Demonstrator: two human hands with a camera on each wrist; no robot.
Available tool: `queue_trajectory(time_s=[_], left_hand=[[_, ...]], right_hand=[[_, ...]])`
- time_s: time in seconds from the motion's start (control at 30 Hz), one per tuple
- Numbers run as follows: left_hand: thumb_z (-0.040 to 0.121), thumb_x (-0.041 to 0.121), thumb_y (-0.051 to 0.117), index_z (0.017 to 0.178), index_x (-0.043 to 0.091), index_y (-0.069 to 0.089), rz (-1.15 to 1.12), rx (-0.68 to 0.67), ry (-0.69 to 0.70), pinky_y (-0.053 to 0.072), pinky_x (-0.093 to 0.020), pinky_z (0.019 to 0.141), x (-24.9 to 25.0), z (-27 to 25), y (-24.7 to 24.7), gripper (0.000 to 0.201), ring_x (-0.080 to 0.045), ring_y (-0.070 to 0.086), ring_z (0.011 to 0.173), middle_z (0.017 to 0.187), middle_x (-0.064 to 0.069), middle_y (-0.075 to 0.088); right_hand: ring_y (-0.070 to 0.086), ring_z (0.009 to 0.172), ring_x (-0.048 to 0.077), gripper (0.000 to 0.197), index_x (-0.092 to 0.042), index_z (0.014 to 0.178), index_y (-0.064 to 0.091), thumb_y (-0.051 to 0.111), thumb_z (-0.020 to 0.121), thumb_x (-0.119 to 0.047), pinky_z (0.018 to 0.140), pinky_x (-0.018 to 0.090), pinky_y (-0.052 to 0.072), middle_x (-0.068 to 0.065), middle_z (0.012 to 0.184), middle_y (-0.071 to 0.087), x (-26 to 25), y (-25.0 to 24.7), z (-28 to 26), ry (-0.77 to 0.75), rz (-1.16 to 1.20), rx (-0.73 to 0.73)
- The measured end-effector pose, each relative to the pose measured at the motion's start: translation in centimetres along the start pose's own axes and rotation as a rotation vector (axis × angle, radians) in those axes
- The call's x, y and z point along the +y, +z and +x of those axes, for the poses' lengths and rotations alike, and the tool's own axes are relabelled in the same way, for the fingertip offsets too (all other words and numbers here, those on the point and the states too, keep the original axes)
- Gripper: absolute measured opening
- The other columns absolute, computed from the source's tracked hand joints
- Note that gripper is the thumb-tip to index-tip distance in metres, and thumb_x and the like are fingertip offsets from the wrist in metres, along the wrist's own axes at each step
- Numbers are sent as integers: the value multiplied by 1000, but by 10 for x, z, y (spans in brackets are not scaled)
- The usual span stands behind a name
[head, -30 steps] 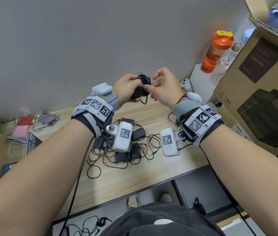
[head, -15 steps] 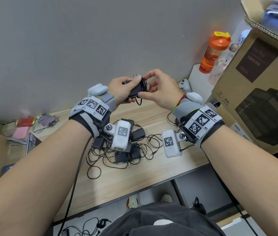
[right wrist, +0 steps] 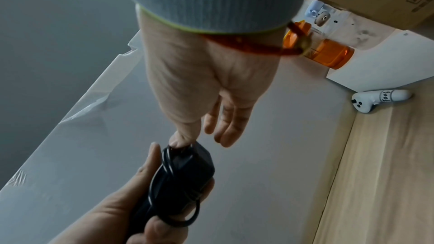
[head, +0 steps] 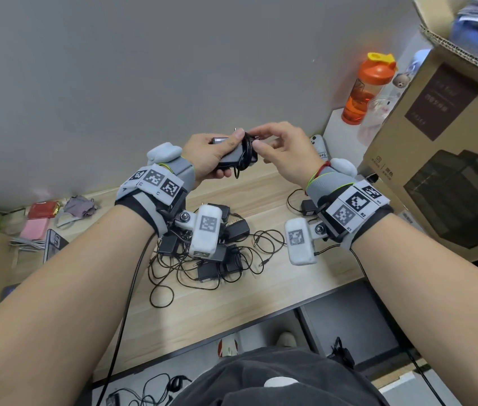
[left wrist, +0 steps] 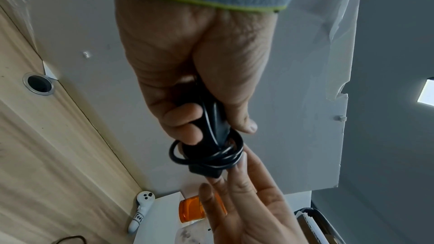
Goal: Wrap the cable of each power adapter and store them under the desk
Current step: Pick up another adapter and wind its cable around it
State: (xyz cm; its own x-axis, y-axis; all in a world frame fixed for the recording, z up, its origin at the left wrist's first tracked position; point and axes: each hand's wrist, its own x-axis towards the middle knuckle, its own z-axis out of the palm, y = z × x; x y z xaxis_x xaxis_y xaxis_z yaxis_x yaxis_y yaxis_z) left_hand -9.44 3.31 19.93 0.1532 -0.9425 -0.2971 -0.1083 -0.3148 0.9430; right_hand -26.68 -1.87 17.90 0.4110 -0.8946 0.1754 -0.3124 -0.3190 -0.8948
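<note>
Nearest us along the wooden desk (head: 231,303), a tangle of black power adapters (head: 211,253) lies in a heap with their thin cables looping loose over the wood, below and between our two wrists. One more small black adapter (head: 308,207) sits apart, just under our right wrist.

Above the heap, raised off the desk, our left hand (head: 207,155) grips a black power adapter (head: 231,159), fingers curled under its body and thumb pressed along the top. Its cable (head: 248,153) is wound in several turns around the end nearer our right hand, with a short loop hanging free below. Our right hand (head: 286,153) meets it there: thumb and forefinger pinch at the wound cable, while the other fingers (right wrist: 229,123) stay straight and spread away.

Farther back, a white controller (right wrist: 378,100) lies against the wall, and an orange bottle (head: 362,92) stands on a white block beside a large cardboard box (head: 437,159).
</note>
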Motion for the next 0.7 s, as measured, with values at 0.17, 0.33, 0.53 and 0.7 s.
queue_trajectory(time_s=[0.17,0.33,0.53,0.7], left_hand=[[90,48,63,107,10,72,64,-85,14,32,-14,34,3,-2,0,43,-11,51,41,66,0,69],[88,37,69,112,12,71,131,-135,40,37,-14,38,1,-2,1,34,-11,54,43,73,-3,69],[83,27,76,107,13,72,172,-204,25,43,-17,43,-2,-5,5,28,-16,55,45,75,-3,71],[82,26,78,103,17,72,213,-213,18,46,-17,45,1,-6,5,24,-16,57,44,78,-5,71]], right_hand=[[69,79,21,7,-32,84,64,69,86,-27,84,43,57,5,86,69,0,0,4,35,20,18],[72,79,23,17,-26,83,54,59,95,-15,76,49,60,1,79,70,3,1,7,148,60,103],[56,57,0,14,-3,103,59,57,98,-16,45,2,36,0,70,64,-4,-1,7,134,-148,158],[56,58,11,13,-6,101,59,57,98,-19,42,4,35,2,72,63,-4,2,8,162,-193,126]])
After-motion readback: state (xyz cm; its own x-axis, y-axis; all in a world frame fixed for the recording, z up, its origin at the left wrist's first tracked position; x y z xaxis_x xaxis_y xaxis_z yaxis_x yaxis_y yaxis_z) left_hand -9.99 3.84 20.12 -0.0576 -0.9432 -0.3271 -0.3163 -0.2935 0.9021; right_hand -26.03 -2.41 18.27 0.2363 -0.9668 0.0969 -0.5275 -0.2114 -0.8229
